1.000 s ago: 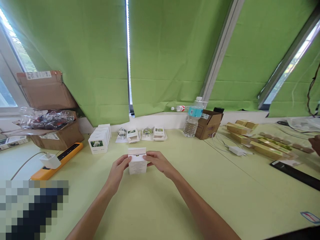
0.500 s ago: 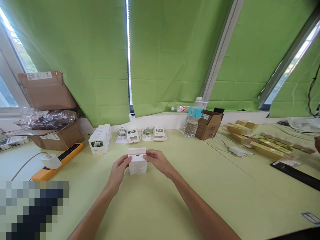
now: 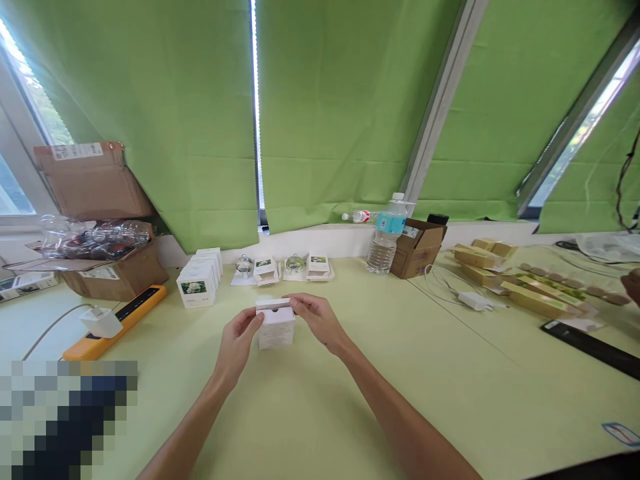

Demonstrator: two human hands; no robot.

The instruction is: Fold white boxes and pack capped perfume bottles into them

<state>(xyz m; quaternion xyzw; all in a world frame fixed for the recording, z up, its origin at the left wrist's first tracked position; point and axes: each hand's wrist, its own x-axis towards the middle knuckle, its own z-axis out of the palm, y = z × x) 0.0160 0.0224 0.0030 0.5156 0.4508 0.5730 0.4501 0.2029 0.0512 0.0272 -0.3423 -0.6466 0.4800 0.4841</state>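
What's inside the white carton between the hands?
The white carton has its top flap almost down, with the right hand on it and the left hand at its side; its contents are covered from view.

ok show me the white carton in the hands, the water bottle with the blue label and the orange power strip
white carton (image 3: pixel 275 335), head view, front face below the top flap
water bottle (image 3: pixel 387 224), head view, blue label
orange power strip (image 3: pixel 95 350), head view, orange casing at the nearer end

Fingers (image 3: pixel 306 305) hide part of the white box (image 3: pixel 276 335), a patch (image 3: pixel 65 420) blurs the lower left, and another person's hand (image 3: pixel 632 287) is cut off at right.
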